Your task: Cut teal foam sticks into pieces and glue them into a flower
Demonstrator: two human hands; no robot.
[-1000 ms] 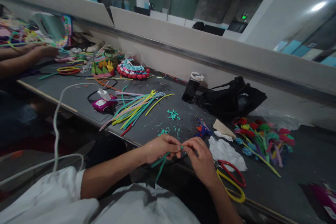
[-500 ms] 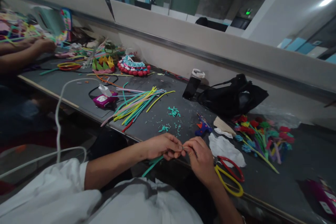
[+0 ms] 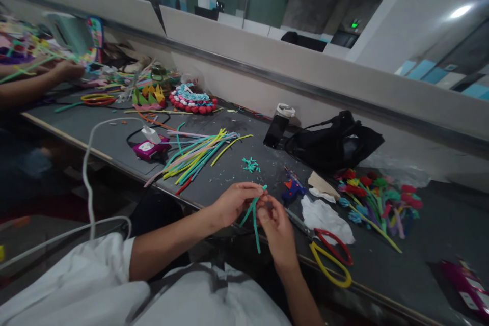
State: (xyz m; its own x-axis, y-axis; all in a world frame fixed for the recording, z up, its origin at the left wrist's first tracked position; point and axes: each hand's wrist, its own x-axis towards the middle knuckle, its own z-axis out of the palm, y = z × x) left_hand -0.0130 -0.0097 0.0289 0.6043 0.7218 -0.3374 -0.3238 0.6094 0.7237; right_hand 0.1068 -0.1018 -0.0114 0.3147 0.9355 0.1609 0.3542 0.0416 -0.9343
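A teal pipe cleaner (image 3: 256,229), bent so that two ends hang down, is held up over the table's front edge. My left hand (image 3: 235,204) pinches it near its top, with thumb and fingers pressed together. Close against it on the right, my right hand (image 3: 280,234) has its fingers curled onto the same pipe cleaner; its fingertips partly hide the grip. Scissors (image 3: 316,235) with one red and one yellow handle lie just right of my right hand. Behind the hands, short teal clippings (image 3: 251,165) are heaped on the table.
Yellow, teal and pink pipe cleaners (image 3: 202,157) lie left of the hands. A blue glue gun (image 3: 293,187), white tissue (image 3: 326,220) and pipe-cleaner flowers (image 3: 376,193) are rightward. A black bag (image 3: 336,141) sits behind. At far left, another person's hands (image 3: 63,70) work.
My hands have risen slightly and shifted, the right one turning. The teal pipe cleaner, mostly hidden below them before, now shows with its top between my fingers and ends hanging.
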